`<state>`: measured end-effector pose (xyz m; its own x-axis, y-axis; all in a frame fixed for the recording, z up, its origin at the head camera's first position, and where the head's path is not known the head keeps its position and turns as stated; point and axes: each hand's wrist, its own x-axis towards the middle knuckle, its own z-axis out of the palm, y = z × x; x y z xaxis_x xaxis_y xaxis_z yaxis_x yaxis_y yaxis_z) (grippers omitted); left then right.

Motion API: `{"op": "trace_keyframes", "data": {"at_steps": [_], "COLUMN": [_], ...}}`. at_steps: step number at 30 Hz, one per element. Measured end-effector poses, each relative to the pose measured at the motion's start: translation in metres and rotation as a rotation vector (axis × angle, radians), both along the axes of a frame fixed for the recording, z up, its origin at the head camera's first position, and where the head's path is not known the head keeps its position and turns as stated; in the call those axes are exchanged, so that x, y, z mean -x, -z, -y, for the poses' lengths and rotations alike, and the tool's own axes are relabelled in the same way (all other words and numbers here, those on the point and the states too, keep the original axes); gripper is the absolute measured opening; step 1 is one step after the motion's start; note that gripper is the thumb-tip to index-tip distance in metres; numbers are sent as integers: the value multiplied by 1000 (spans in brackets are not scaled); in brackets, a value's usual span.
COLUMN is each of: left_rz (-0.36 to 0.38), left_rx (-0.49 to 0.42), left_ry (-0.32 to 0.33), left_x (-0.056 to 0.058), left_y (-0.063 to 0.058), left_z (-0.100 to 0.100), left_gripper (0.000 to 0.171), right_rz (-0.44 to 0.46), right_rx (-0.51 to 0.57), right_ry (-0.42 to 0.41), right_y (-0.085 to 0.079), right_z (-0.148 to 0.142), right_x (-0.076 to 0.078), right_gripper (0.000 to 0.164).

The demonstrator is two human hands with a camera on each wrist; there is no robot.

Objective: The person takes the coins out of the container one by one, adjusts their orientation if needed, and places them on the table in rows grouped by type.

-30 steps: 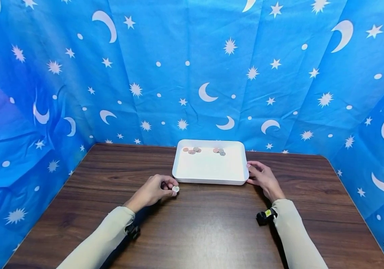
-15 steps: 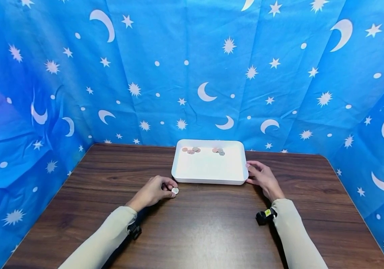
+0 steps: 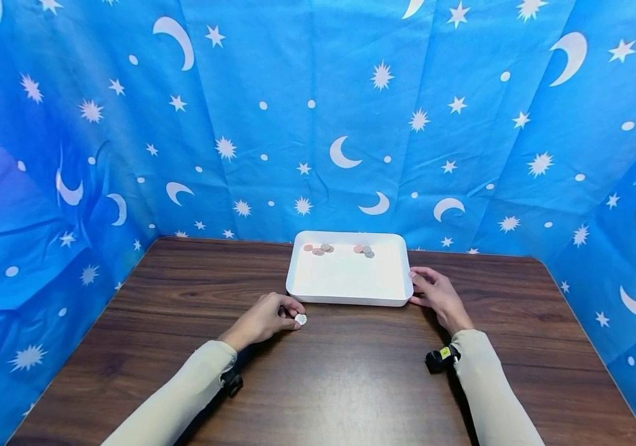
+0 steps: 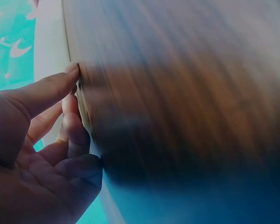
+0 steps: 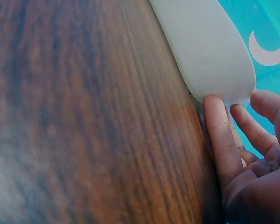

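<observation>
The left hand pinched a coin, face showing, near the tray, whose long axis ran left-to-right; the right hand, fingers extended, touched its right end.

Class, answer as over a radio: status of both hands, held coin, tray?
Left hand pinches coin in front of tray. Right hand touches tray's right end. Tray's raised rim possibly in the way.

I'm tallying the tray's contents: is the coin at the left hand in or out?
Out: the head view shows the left hand holding the coin just outside the near wall of the tray.
</observation>
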<state>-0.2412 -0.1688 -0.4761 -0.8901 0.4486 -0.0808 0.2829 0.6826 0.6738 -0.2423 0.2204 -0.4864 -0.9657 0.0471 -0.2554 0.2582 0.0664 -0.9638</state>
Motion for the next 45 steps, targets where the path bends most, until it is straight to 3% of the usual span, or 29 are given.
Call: {"op": "trace_keyframes", "data": {"at_steps": [8,19,24,28,35,45], "left_rz": [3,17,-22,-89,-162,-196], "left_rx": [10,21,27,32,48,99], "left_ry": [11,-33,-22,7,31,76], "left_x": [-2,-4,-5,-1,11,32], "left_y": [-3,-7,-24,-39,-59,-80], "left_z": [-8,-7,-7,-9,-19,-32], "left_gripper": [15,14,6,9,13,13], "right_rz": [-1,-1,2,4,3,-4], "right_rx": [11,10,3,-5,-1,2], "right_ry": [1,-7,-7,-4,0,-2], "right_y": [1,3,3,3,3,5], "right_z": [0,-2,-2,-2,-3,-4], "right_x": [2,2,2,3,4,4], "right_gripper": [47,48,47,48,47,47]}}
